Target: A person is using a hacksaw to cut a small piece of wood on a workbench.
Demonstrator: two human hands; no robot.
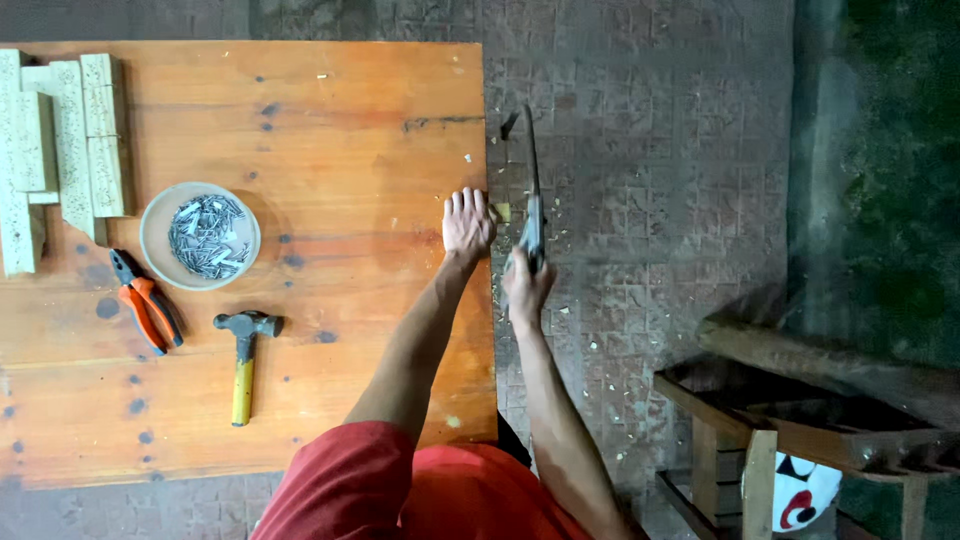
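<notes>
Hands are both working at the bench's [300, 120] three o'clock edge: left hand [467, 224] lying flat, fingers together, pinning a small wood piece [502, 211]; right hand [524, 283] with fingers clamped round the handle of one handsaw [532, 190], blade pointing to twelve. Over at nine o'clock one bowl of nails [200, 236], one pair of orange pliers [146, 301], one hammer [245, 358] and a few pale wood blocks [62, 150] are sitting.

Wood blocks [55, 150] cut off at left edge; the saw [532, 200] looks motion-blurred, teeth unreadable
</notes>
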